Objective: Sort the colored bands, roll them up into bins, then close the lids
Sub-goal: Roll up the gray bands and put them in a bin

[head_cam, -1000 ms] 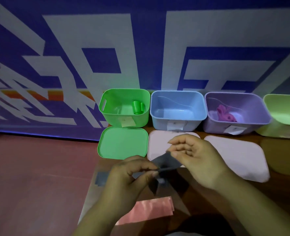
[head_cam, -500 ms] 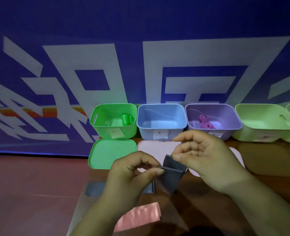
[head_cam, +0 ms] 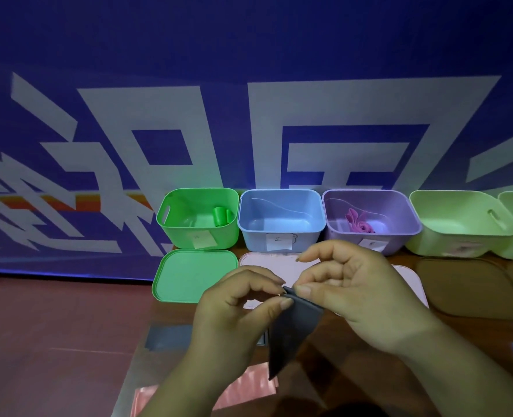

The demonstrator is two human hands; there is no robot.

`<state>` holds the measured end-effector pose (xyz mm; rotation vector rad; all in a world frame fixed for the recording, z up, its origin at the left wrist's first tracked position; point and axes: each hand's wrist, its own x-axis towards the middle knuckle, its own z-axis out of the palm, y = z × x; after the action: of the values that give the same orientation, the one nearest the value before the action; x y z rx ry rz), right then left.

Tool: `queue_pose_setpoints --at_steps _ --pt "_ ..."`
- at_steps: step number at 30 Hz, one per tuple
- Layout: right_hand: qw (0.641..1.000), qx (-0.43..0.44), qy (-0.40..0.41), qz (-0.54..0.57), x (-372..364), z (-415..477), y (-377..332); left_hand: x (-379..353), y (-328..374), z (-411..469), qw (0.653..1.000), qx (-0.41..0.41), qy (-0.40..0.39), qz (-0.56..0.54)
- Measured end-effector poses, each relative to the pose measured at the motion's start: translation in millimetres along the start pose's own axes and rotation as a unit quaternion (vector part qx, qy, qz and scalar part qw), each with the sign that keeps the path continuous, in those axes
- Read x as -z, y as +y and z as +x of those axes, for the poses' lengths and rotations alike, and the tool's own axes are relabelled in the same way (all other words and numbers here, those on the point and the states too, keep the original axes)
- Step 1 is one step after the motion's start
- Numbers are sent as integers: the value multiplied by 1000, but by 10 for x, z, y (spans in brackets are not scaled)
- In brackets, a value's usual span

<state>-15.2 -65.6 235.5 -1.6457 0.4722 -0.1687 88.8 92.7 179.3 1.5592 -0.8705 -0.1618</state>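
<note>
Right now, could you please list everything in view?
Green bin: one, green, row's left end.
Rolled band: one, green, inside green bin.
Blue bin: one, pale blue, second in row.
Purple bin: one, lilac, third in row.
Pink band: one, pink, inside purple bin.
Light green bins: two, pale green, row's right end.
Green lid: one, green, before green bin.
Pale lids: two, pinkish white, before blue and purple bins.
Flat band: one, grey, on table, left.
Salmon band: one, salmon, near table edge.
Dark band: one, dark grey, held up.
Left hand, right hand: each pinches dark band's top.
</note>
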Motion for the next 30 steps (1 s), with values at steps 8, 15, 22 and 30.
queue_pose_setpoints --at_steps 8,15,22,30 --pt "1000 -15 -22 -7 -38 74 123 57 -71 -92 996 93 10 0" --pt "997 -71 -13 -39 -116 386 767 339 -465 -270 985 163 10 53" --pt "976 -127 -21 -173 -417 825 1708 586 -882 -439 949 315 20 10" --pt "928 -171 -66 -325 -833 1218 2543 680 -1255 -508 923 385 15 18"
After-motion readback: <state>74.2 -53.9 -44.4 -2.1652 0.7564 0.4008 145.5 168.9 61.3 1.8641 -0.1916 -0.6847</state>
